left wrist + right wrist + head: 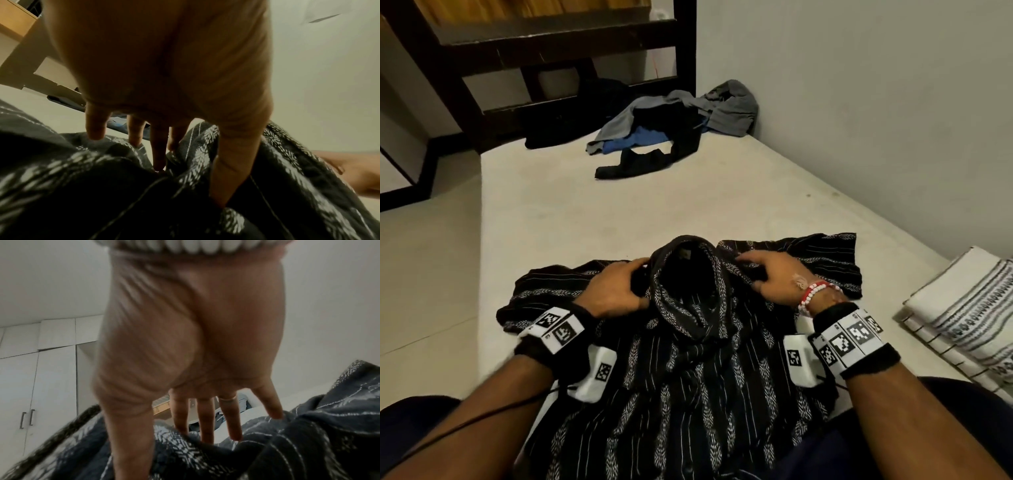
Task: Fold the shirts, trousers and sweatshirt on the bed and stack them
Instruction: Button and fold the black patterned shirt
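Black patterned shirt (pixel 688 370) lies spread on the bed (pixel 571 212) right in front of me, collar away from me. My left hand (pixel 613 287) and right hand (pixel 774 274) rest on either side of the collar, fingers extended and pressing the cloth. Unfolded clothes (pixel 654 130) are heaped at the far end; folded white textiles (pixel 962 308) lie to my right.

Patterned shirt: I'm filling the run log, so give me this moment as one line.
item: patterned shirt flat on bed | left hand, right hand: beside collar | folded stack: right | unfolded pile: far end
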